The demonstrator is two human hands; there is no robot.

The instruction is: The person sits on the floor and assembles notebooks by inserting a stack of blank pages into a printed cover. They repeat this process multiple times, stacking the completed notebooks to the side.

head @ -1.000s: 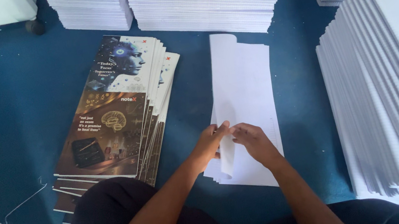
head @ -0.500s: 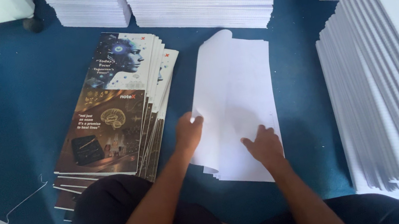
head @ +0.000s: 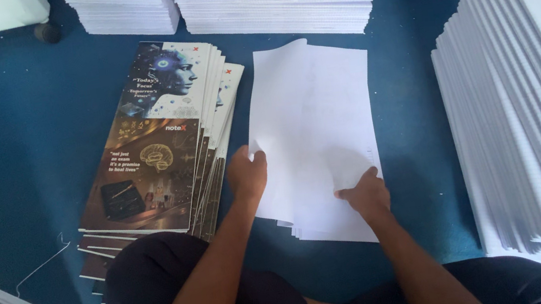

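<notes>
Both hands now rest apart on the white sheets (head: 316, 134), which lie flat on the blue floor (head: 11, 140) just right of the cover stack (head: 161, 140). A second ago the hands met over a fold at the sheets' near edge; since then the paper has been spread open. The left hand (head: 247, 175) holds the sheets' left edge in a narrow grip; the right hand (head: 364, 194) presses flat, grasping nothing. Paper stacks (head: 535, 105) stand well apart along the floor's right and far edges.
</notes>
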